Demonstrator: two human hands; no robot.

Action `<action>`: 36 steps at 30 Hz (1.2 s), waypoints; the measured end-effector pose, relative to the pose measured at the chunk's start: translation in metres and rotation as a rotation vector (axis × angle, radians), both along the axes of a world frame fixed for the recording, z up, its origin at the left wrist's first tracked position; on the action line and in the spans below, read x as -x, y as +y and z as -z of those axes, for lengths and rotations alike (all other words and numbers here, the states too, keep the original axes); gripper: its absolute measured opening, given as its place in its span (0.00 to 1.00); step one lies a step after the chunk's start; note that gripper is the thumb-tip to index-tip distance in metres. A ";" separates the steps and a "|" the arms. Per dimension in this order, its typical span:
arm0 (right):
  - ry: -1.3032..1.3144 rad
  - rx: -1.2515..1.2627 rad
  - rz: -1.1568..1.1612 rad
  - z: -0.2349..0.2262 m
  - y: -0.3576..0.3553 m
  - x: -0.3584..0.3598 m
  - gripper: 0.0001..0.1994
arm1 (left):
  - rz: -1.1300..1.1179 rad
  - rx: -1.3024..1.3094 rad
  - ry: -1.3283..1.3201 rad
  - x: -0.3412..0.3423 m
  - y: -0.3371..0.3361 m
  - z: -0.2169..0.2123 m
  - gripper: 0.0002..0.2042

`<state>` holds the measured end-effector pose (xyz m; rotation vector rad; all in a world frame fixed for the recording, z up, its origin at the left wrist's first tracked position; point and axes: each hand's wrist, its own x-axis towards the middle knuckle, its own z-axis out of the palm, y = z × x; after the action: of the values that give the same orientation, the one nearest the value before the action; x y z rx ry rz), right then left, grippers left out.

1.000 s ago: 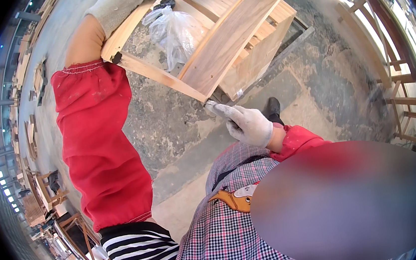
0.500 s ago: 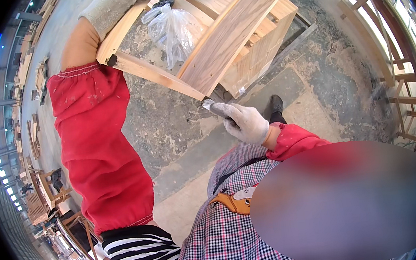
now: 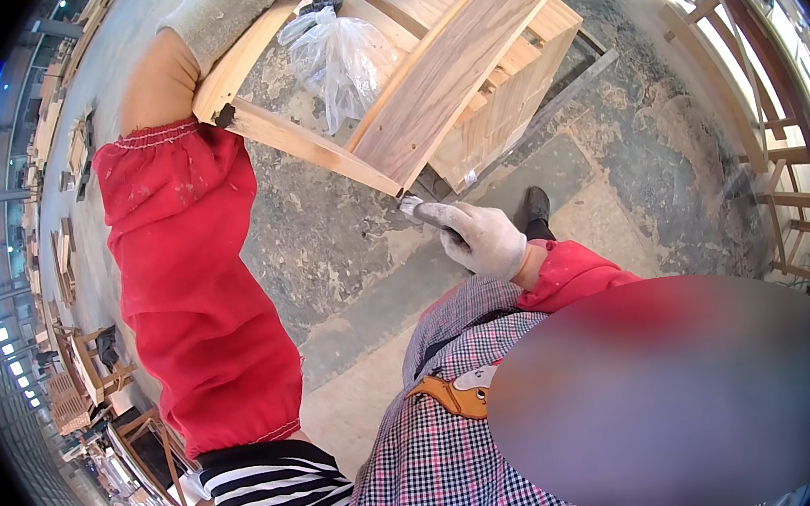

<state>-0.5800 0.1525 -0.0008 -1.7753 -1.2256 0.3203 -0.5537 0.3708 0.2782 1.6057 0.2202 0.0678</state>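
A pale wooden furniture frame [image 3: 446,73] stands tilted before me, with black patches on the ends of two of its corners. My left hand [image 3: 241,15], in a grey-white work glove, is wrapped over the frame's far left piece; its fingers run toward the picture's upper edge and show only in part. In a whitish glove, my right hand [image 3: 487,242] is closed round a small brush [image 3: 428,211]. The brush's pale, dark-tipped end is at the frame's near corner, right by the black patch; whether it touches cannot be made out.
A clear plastic bag [image 3: 341,69] with a black knotted top lies within the frame. Wooden frames [image 3: 795,201] stand at the right. Stacked timber and half-built furniture [image 3: 94,366] line the left. My dark shoe [image 3: 537,203] is on the worn concrete floor [image 3: 340,288].
The brush tip has shifted very slightly down and right at the near corner. My left hand and the frame have moved only a little to the right in the picture.
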 end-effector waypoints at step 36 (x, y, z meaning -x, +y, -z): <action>0.542 0.153 0.372 -0.021 -0.102 -0.067 0.23 | -0.386 0.046 -0.320 0.099 0.006 0.172 0.34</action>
<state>-0.5128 0.0501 0.0200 -1.8373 -0.4898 0.6373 -0.6532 0.3763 0.1059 1.4651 0.2775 0.6082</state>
